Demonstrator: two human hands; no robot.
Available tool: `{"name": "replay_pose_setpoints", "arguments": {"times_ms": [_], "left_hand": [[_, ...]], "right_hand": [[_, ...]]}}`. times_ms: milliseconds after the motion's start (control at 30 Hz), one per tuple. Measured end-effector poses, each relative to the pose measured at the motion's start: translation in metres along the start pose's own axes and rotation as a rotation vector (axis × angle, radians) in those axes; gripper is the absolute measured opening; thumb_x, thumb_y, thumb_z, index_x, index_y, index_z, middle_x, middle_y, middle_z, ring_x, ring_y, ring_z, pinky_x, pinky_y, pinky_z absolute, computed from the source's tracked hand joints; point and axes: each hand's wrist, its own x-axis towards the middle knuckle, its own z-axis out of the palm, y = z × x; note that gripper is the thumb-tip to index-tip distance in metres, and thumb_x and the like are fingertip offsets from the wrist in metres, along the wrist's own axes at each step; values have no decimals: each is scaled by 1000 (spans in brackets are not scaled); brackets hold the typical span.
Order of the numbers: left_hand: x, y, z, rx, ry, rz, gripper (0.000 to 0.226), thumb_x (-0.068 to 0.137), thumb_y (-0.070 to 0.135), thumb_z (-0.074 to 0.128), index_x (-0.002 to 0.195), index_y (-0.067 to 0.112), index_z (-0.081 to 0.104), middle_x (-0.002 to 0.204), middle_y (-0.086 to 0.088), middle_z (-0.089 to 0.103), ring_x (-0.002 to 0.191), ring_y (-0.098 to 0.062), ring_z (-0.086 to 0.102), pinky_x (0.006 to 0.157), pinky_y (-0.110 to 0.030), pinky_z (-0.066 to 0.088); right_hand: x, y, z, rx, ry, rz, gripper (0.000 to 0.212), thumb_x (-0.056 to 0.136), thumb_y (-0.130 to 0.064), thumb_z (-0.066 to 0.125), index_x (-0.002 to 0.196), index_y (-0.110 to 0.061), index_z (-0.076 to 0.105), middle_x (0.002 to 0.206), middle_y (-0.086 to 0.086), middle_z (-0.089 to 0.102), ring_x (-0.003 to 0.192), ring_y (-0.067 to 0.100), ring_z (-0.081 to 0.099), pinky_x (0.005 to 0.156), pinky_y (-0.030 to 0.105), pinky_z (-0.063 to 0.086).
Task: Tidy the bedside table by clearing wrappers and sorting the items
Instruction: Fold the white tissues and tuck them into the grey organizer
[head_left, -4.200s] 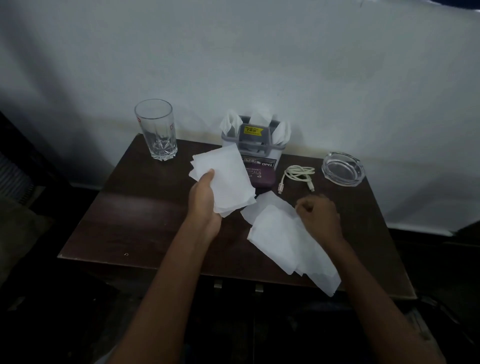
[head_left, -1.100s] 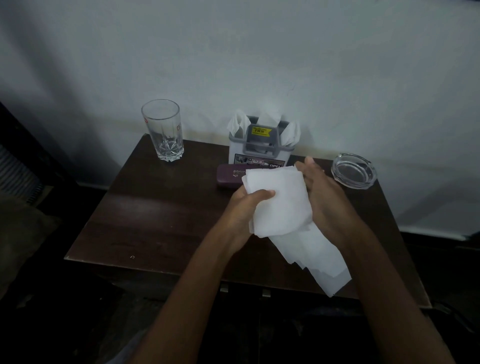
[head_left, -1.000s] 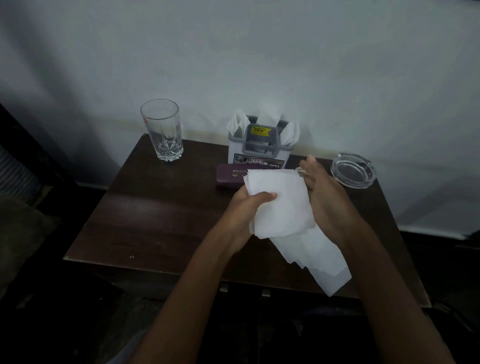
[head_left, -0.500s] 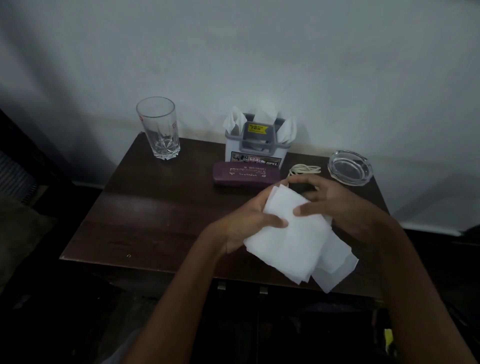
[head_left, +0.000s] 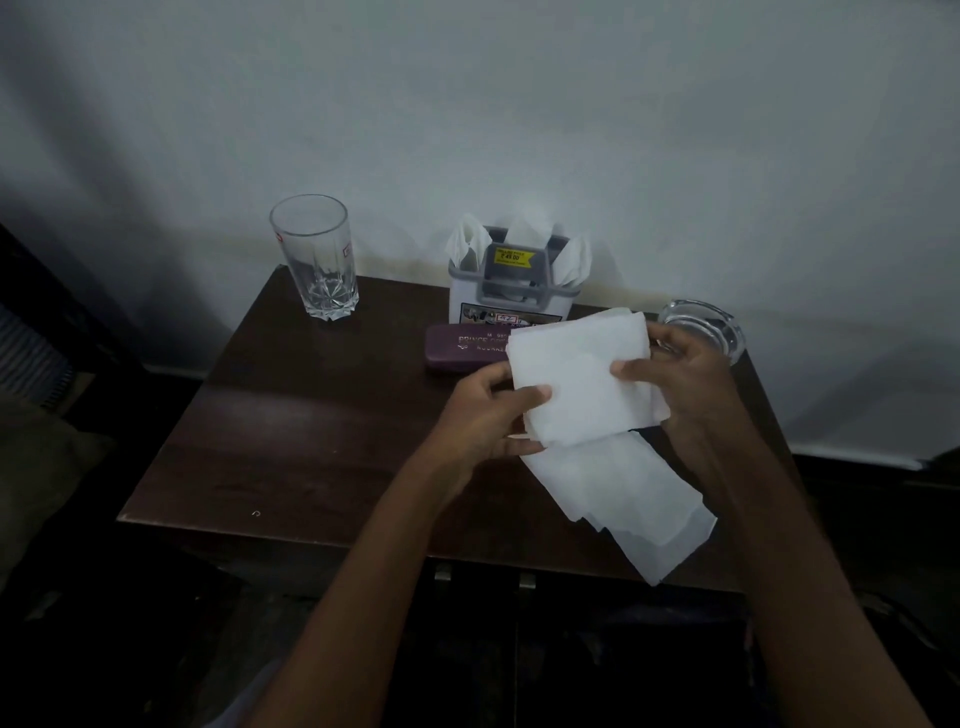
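A stack of white paper napkins (head_left: 582, 384) is held up over the dark wooden bedside table (head_left: 291, 415). My left hand (head_left: 488, 415) pinches its left edge with thumb on top. On the other side my right hand (head_left: 680, 384) grips the right edge, thumb across the front. More white napkins (head_left: 623, 499) lie on the table under the stack and reach over the front right edge. Behind the stack lies a maroon case (head_left: 462, 345), partly covered by the napkins.
An empty drinking glass (head_left: 317, 260) stands at the back left. A grey and white holder (head_left: 514, 280) with napkins in it stands against the wall at the back middle. A glass ashtray (head_left: 706, 327) sits at the back right, behind my right hand.
Both hands have lifted the napkin stack up and toward the back of the table. Several napkins now lie separate on the table below it. The white cable is now hidden.
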Motion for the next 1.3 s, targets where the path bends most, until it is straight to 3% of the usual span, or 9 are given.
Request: {"name": "replay_pose_setpoints", "arguments": {"times_ms": [233, 367, 600, 733, 867, 967, 1067, 1167, 1300], "left_hand": [[2, -2, -2, 32, 108, 99, 28, 88, 2, 59, 115, 10, 60, 91, -2, 66, 68, -11, 60, 47, -16, 50], [1, -2, -2, 47, 139, 108, 22, 89, -1, 53, 82, 16, 66, 84, -5, 64, 61, -11, 54, 42, -14, 43], [-1, 6, 0, -195, 152, -74, 23, 90, 12, 43, 78, 12, 63, 77, -3, 60, 61, -13, 51, 39, -16, 42], [1, 1, 1, -145, 179, -51, 12, 85, 3, 60, 82, 14, 61, 85, -5, 60, 66, -13, 53, 37, -13, 40], [4, -1, 0, -136, 232, 13, 24, 82, -6, 59, 80, 18, 60, 84, -1, 60, 69, -14, 53, 35, -14, 36], [5, -2, -1, -100, 257, 74, 27, 81, -6, 61, 82, 20, 61, 82, 2, 62, 63, -12, 51, 35, -14, 35], [5, -1, -1, -71, 273, 135, 28, 80, -6, 62, 90, 21, 62, 87, 3, 66, 63, -10, 54, 36, -14, 36], [4, 1, -2, -44, 297, 153, 34, 81, 2, 65, 110, 19, 59, 89, 5, 66, 64, -8, 55, 37, -14, 37], [0, 2, 0, -68, 204, 49, 45, 79, 15, 71, 119, 26, 53, 94, 6, 64, 79, -14, 62, 44, -19, 43]], "right_hand": [[0, 2, 0, -2, -38, -32, 41, 76, 8, 63, 113, -10, 58, 91, -6, 66, 84, 15, 62, 73, 38, 54], [0, 4, -1, -47, -51, -79, 21, 80, 10, 56, 83, -10, 63, 81, -6, 65, 75, 11, 61, 67, 34, 54], [5, 9, -2, -94, -183, -298, 61, 80, 17, 47, 50, -31, 68, 70, -16, 71, 75, 3, 64, 60, 16, 53], [5, 9, -3, -94, -237, -327, 54, 81, 11, 46, 57, -30, 71, 79, -14, 73, 88, 12, 64, 66, 21, 55], [4, 3, -2, 135, -231, -113, 28, 90, 0, 40, 96, -7, 66, 91, 5, 72, 84, 19, 68, 63, 30, 57], [3, 7, 2, 72, -225, 61, 18, 89, -26, 54, 101, -18, 64, 100, 7, 68, 90, 20, 65, 69, 36, 55], [-1, 9, 6, -121, -257, 26, 24, 78, -8, 69, 95, -23, 65, 105, 4, 63, 94, 22, 62, 71, 36, 57], [-4, 4, 5, -113, -214, -47, 32, 76, 10, 64, 86, -21, 64, 94, 0, 64, 86, 17, 62, 62, 28, 57], [-6, 2, 5, -101, -203, -79, 32, 75, 12, 63, 85, -17, 64, 94, 0, 64, 83, 17, 62, 71, 38, 57]]}}
